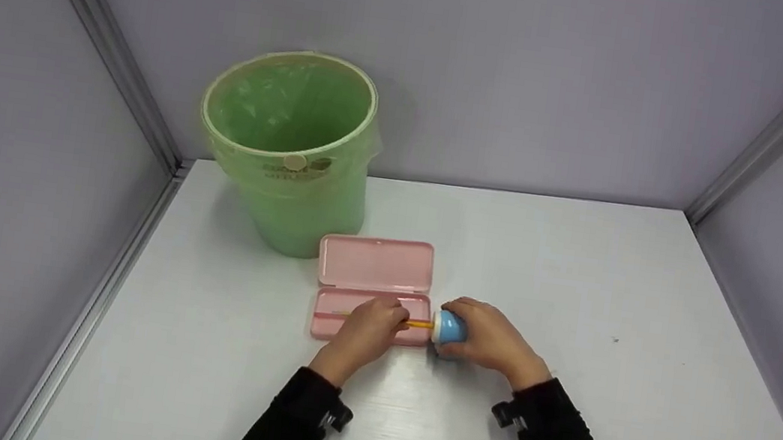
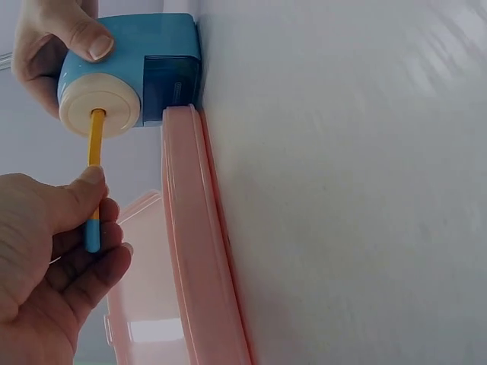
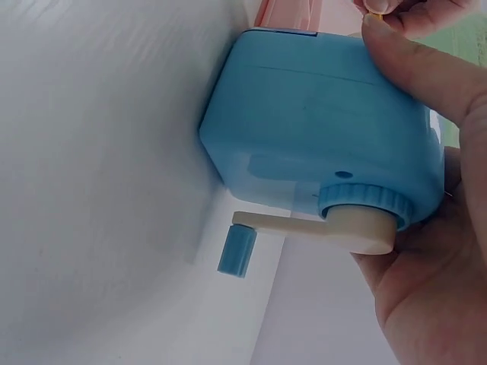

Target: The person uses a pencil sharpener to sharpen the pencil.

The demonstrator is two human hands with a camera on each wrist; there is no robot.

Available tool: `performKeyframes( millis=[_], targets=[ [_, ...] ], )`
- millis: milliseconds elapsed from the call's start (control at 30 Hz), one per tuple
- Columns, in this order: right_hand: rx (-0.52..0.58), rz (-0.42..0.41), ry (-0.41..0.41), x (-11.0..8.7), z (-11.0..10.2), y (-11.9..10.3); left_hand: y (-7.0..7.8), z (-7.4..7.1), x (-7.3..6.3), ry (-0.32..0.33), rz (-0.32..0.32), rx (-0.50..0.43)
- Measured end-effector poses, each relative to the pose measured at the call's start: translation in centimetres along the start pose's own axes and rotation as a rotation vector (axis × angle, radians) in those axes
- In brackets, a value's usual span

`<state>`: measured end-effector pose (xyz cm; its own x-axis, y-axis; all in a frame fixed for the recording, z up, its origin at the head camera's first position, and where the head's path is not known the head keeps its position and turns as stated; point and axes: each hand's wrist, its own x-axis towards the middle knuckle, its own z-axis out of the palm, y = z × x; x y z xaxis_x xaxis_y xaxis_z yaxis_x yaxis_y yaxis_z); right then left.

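Observation:
My left hand (image 1: 373, 324) pinches a yellow pencil (image 2: 95, 144) with a blue end, above the open pink pencil case (image 1: 377, 263). The pencil's other end sits in the round cream front of a blue crank pencil sharpener (image 2: 122, 61). Around the top of that sharpener curl the fingers and thumb of my right hand (image 1: 493, 337). Its dark window faces the case, right at the case's end. On the back, the right wrist view shows a cream crank (image 3: 304, 228) with a blue knob (image 3: 237, 251), which no hand touches.
Behind the case, to the left, stands a green bin (image 1: 303, 201) lined with a clear bag. The white table (image 1: 581, 275) has walls at the back and on both sides.

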<state>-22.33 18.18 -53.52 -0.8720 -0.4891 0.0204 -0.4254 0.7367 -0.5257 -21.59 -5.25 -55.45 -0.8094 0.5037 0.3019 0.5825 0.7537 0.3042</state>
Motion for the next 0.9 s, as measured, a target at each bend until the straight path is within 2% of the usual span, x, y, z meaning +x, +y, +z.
performKeyframes(
  millis=[500, 900],
  targets=[
    [0.041, -0.043, 0.017, 0.1, -0.3, 0.5, -0.2, 1.2, 0.4, 0.094, 0.091, -0.009],
    [0.06, -0.037, 0.006, 0.1, -0.3, 0.3, 0.2, 1.7, 0.6, 0.096, 0.117, -0.003]
  ],
)
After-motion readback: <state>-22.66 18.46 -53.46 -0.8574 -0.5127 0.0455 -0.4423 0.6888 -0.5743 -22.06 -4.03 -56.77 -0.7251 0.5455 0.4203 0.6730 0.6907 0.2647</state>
